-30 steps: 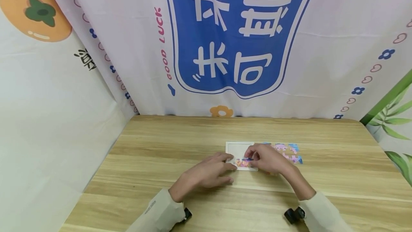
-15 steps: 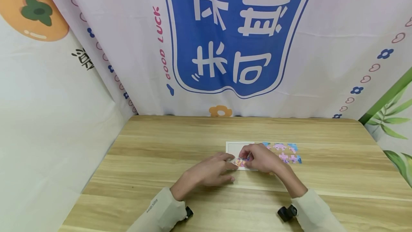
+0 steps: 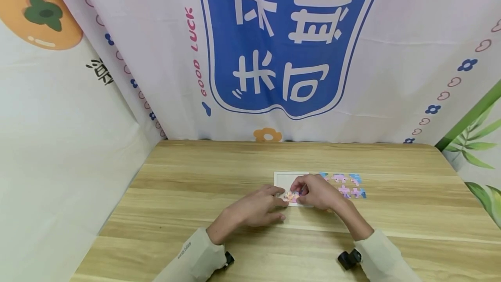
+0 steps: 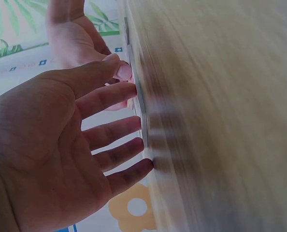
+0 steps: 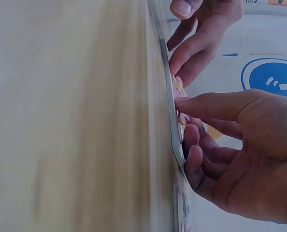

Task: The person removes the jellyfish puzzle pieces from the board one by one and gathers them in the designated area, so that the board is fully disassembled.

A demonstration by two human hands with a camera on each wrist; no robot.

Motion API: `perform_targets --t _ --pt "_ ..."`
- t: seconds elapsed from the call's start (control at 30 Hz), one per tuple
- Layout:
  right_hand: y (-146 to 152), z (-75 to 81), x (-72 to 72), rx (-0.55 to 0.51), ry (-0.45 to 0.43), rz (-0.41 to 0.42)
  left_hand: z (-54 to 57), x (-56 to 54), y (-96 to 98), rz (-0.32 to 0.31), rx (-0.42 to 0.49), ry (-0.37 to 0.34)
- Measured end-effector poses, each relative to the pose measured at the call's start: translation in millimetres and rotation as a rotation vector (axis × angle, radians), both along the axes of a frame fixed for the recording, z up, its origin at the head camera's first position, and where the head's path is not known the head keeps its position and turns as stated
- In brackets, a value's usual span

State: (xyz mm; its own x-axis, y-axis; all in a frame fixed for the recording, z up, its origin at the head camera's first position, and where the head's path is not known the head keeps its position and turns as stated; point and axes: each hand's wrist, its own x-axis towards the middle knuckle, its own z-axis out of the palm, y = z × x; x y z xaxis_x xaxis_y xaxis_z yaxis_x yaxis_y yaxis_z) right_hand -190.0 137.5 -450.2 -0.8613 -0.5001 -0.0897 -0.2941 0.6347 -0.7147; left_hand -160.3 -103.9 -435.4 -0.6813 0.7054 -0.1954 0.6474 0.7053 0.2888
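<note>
A white puzzle tray (image 3: 285,179) lies on the table, with colourful joined puzzle pieces (image 3: 290,196) along its near side. My left hand (image 3: 252,208) rests at the tray's left edge, its fingers extended; in the left wrist view those fingers (image 4: 112,130) are spread and nearly straight against the edge. From the right, my right hand (image 3: 320,193) reaches over the tray and pinches a small puzzle piece between thumb and fingers, close beside the joined ones. The right wrist view has the thumb (image 5: 211,105) pressed at the pieces; the curled fingers hide most of the held piece.
Right of the tray lie several loose pink and blue puzzle pieces (image 3: 344,192), partly behind the right hand. The wooden table (image 3: 195,173) ends at a printed cloth (image 3: 235,125) hanging at the back.
My right hand has shifted left over the tray with the piece, uncovering more loose pieces on the right. In the last half second both hands stay almost still.
</note>
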Motion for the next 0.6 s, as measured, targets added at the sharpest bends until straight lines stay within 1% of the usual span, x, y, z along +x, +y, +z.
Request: perform_targets --t 0.13,0.37,0.6 --pt "-0.8 1.2 1.3 0.003 0.007 -0.004 -0.5 0.3 0.0 0.002 0.001 0.004" --pt "-0.6 1.4 0.8 -0.021 0.04 0.029 -0.4 0.7 -0.2 0.002 0.0 0.009" --pt "3.8 -1.2 -1.4 -0.101 -0.003 0.042 -0.3 1.1 0.2 0.001 0.004 0.01"
